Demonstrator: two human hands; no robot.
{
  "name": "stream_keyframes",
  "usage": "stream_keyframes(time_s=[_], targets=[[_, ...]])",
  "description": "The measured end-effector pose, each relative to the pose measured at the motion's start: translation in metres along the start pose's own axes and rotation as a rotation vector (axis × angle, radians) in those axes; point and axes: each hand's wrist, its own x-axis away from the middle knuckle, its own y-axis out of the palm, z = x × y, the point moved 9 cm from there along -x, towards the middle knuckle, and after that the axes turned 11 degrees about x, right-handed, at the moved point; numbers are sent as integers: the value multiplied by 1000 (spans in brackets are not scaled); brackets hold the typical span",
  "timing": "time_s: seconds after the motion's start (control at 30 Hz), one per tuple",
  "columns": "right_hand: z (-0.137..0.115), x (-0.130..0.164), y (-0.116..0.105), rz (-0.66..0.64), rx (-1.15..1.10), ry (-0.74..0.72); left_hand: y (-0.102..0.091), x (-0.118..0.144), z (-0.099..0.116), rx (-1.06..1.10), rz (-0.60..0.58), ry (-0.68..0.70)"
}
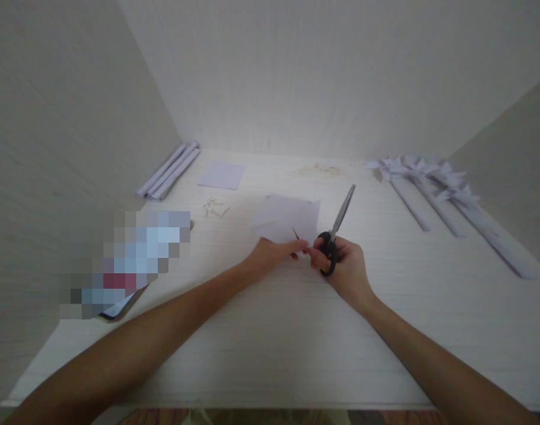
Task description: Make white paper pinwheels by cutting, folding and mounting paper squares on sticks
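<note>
A square sheet of white paper (288, 212) lies at the middle of the table, its near edge at my fingers. My left hand (279, 252) is closed on that near edge, thumb on top. A thin dark line like a slit runs in the paper by the thumb. Black-handled scissors (341, 212) are in my right hand (347, 265), their blades together and pointing away from me, off the sheet. The right thumb and forefinger pinch close to the left fingertips at the paper's edge; part of that contact is hidden.
Rolled paper tubes (170, 171) lie back left, near a smaller paper square (221, 175) and several short thin sticks (214, 206). Small pale bits (321, 170) are scattered at the back. Paper pinwheels on sticks (429, 177) rest at right. A blurred-out phone (132, 265) stands left.
</note>
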Motion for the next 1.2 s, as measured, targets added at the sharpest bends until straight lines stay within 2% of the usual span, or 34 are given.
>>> stream_keyframes(time_s=[0.43,0.8,1.2], targets=[[-1,0,2,-22,42,21,-3,1,-1,-40,29,-22],[2,-2,1,-23,19,-1,0,0,3,-2,-14,23],[4,-1,0,-7,-14,28,-3,4,7,-50,47,-9]])
